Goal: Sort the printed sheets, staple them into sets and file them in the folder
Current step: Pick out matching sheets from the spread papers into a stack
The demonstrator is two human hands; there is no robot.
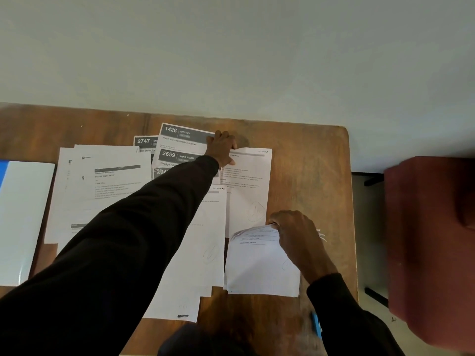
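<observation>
At nine o'clock one folder (23, 214) lay on the wooden table (308, 163), with a loose pile of printed sheets (102, 186) just beside it. At twelve, four numbered sheets (180, 140) overlapped. The left hand (222, 147) gripped the top corner of a section sheet (248, 191) touching them. At four, the right hand (298, 237) pinched a small stack (259, 268) by its corner. A pale wall (231, 47) rose behind, and one maroon chair (431, 240) stood at three.

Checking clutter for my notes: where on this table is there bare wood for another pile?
Bare wood: the far-left corner of the table, behind the spread sheets, and the strip between the section sheet and the table's right edge. The middle is crowded with overlapping sheets, from the folder rightward.
</observation>
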